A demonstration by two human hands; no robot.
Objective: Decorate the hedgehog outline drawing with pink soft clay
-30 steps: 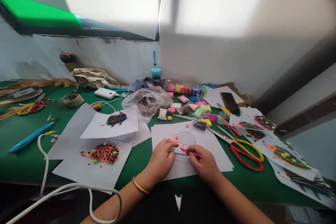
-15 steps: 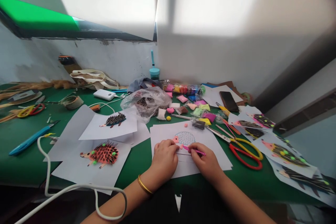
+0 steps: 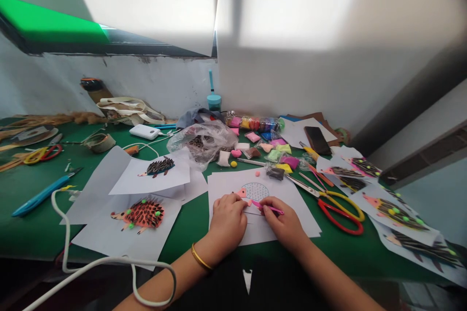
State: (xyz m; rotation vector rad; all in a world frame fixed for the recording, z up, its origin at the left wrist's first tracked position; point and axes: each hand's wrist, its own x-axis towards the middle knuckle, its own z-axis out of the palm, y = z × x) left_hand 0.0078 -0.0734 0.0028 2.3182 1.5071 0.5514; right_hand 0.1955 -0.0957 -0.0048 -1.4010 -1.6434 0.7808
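Note:
My right hand pinches a thin pink modelling tool, and its tip reaches towards my left fingertips. My left hand, with a gold bangle on its wrist, rests on a white paper sheet. Printed on the sheet is a dotted round hedgehog body, with a pink clay snout on its left end. The left fingers lie just below that snout. Part of the drawing is hidden under both hands.
Large red-and-yellow scissors lie to my right, beside sheets of clay hedgehogs. More hedgehogs lie to my left. Packets of coloured clay and a plastic bag stand behind. A white cable loops in front.
Both hands have shifted slightly on the sheet, and the pink tool now sits a little higher and flatter. The whole view has drifted a little.

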